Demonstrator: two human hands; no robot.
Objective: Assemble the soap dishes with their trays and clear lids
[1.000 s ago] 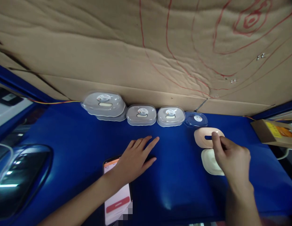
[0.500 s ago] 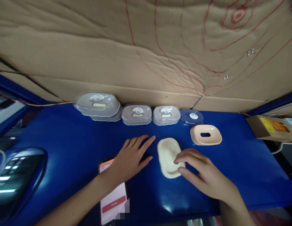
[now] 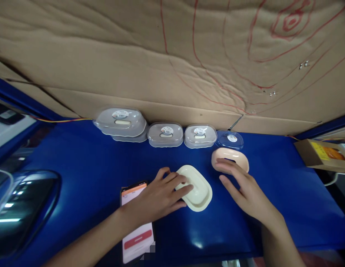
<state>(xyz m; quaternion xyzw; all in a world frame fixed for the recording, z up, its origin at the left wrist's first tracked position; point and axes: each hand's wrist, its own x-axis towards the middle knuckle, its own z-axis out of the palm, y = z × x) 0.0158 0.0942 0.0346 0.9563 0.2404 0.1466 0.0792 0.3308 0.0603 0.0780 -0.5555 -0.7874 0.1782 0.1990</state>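
My left hand [image 3: 168,191] is at the left edge of a cream oblong shallow dish [image 3: 201,191]. Its index finger reaches inside over the rim while the thumb lies along the near edge. To the right, my right hand [image 3: 240,185] has its fingers over the left side of a peach oblong dish [image 3: 240,157] with an oval slot in its bottom. The right thumb points at that dish's near wall, and the fingers partly cover the slot. Both dishes rest on the blue table [image 3: 91,159]. A lit phone [image 3: 137,237] lies partly under my left forearm.
Clear labelled boxes [image 3: 165,135] stand along the cardboard wall [image 3: 105,70], with a stack [image 3: 120,122] at their left. At their right end lies a clear lid [image 3: 229,139]. A carton [image 3: 319,154] sits at the right, and a dark glossy object [image 3: 25,207] at the left.
My left hand has moved right onto the cream dish, which has turned. My right hand has left it and reached the peach dish, which has shifted left.
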